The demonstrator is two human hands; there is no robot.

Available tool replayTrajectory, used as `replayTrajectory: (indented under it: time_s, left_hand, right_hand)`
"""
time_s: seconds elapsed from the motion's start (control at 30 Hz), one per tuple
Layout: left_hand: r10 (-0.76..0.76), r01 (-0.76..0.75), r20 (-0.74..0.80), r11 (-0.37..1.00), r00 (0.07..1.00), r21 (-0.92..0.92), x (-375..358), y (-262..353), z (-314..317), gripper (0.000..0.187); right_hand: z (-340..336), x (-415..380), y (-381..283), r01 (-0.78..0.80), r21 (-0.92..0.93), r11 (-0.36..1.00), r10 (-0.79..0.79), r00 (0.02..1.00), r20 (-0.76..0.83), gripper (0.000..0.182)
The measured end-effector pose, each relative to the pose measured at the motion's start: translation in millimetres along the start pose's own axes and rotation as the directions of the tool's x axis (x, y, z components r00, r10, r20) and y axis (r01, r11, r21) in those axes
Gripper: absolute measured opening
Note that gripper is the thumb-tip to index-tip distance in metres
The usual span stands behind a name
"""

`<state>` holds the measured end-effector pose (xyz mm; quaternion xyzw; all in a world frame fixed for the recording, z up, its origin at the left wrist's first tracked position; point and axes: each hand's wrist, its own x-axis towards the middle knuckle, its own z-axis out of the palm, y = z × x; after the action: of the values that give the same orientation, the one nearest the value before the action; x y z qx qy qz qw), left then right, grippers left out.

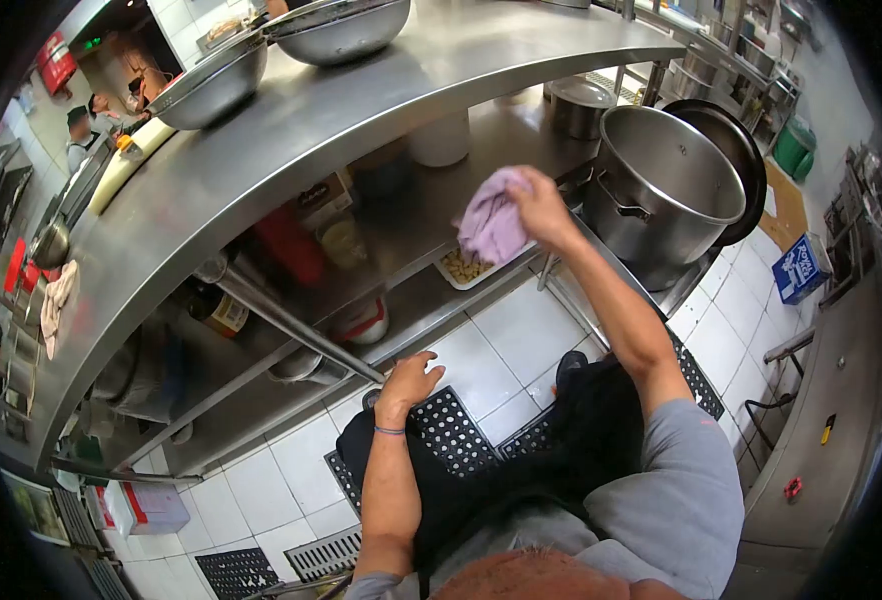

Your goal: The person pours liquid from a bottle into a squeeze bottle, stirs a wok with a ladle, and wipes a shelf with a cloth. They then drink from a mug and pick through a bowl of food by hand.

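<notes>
A crumpled lilac cloth [494, 222] hangs from my right hand [543, 207], whose fingers are closed around its upper edge. Just below the cloth, a white tray [458, 284] holding small yellowish pieces stands on the lower steel shelf; the cloth hides part of it. My left hand [410, 385] is near my knee, close to the table's slanted steel bar, with fingers apart and nothing in them. Right of my right hand stands a large steel pot [651, 205], open at the top.
Metal bowls [336, 35] rest on the curved steel counter [391, 85] above. A lidded pot [580, 108] and a white bucket [439, 140] occupy the shelf. Perforated black mats [451, 430] lie on the tiled floor. Several people are in the far left background.
</notes>
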<state>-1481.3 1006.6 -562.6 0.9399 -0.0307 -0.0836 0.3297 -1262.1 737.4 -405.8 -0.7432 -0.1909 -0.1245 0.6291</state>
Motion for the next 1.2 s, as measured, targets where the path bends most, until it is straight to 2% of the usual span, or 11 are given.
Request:
replayTrajectory:
  time_s: [0.1, 0.33, 0.43, 0.53, 0.57, 0.6, 0.67, 0.73, 0.8, 1.07, 1.2]
  left_hand:
    - [-0.051, 0.053, 0.05, 0.998, 0.997, -0.037, -1.6, 8.3, -5.9, 0.047]
    - [-0.017, 0.017, 0.001, 1.0, 1.0, -0.004, 4.8, -7.2, 2.7, 0.046]
    - [0.02, -0.023, -0.107, 0.999, 0.994, -0.027, 4.8, 2.2, 1.1, 0.037]
    - [-0.055, -0.038, -0.241, 0.929, 0.969, -0.367, 3.3, 27.7, -16.8, 0.024]
    - [-0.11, -0.044, -0.264, 0.855, 0.958, -0.517, 5.1, 34.0, -24.2, 0.021]
    - [-0.164, -0.078, -0.327, 0.786, 0.931, -0.614, 12.1, 34.5, -32.7, 0.021]
    - [-0.321, -0.128, -0.404, 0.627, 0.856, -0.769, 33.5, 36.7, -60.5, 0.022]
    - [-0.548, -0.164, -0.409, 0.441, 0.73, -0.882, 56.5, 53.0, -97.4, 0.03]
    - [-0.608, -0.07, -0.077, 0.035, 0.79, -0.997, 75.2, 57.9, -126.9, 0.045]
    - [-0.511, -0.013, -0.092, 0.155, 0.855, -0.988, 147.2, -31.1, -108.1, 0.034]
    - [-0.509, 0.003, -0.353, 0.573, 0.785, -0.82, 125.5, -11.9, -118.8, 0.029]
  right_hand:
    - [-31.1, 20.8, -93.0, 0.178, 0.3, 0.937, -0.131, 0.977, -0.171, 0.021]
    - [-17.9, 63.8, -211.6, 0.586, 0.087, 0.805, -0.515, 0.765, -0.388, 0.017]
    - [13.9, 101.7, -234.0, 0.716, -0.139, 0.684, -0.729, 0.666, -0.16, 0.01]
    - [28.7, 140.3, -217.8, 0.718, -0.683, 0.136, -0.823, 0.466, 0.326, 0.011]
    - [21.4, 158.0, -207.8, 0.634, -0.6, 0.488, -0.536, 0.76, 0.368, 0.019]
    - [18.1, 198.9, -186.7, 0.561, -0.63, 0.537, -0.298, 0.825, 0.481, 0.024]
    - [4.1, 262.9, -125.5, 0.814, -0.503, 0.29, -0.507, 0.576, 0.641, 0.022]
    - [11.3, 210.7, -159.0, 0.434, -0.56, 0.706, -0.274, 0.896, 0.35, 0.02]
    - [8.3, 275.8, -106.2, 0.676, -0.694, 0.247, -0.527, 0.695, 0.489, 0.02]
    - [-17.1, 215.4, -150.0, 0.351, -0.58, 0.735, -0.416, 0.909, 0.023, 0.038]
    - [-30.3, 207.0, -149.8, 0.383, -0.587, 0.713, -0.452, 0.891, 0.032, 0.033]
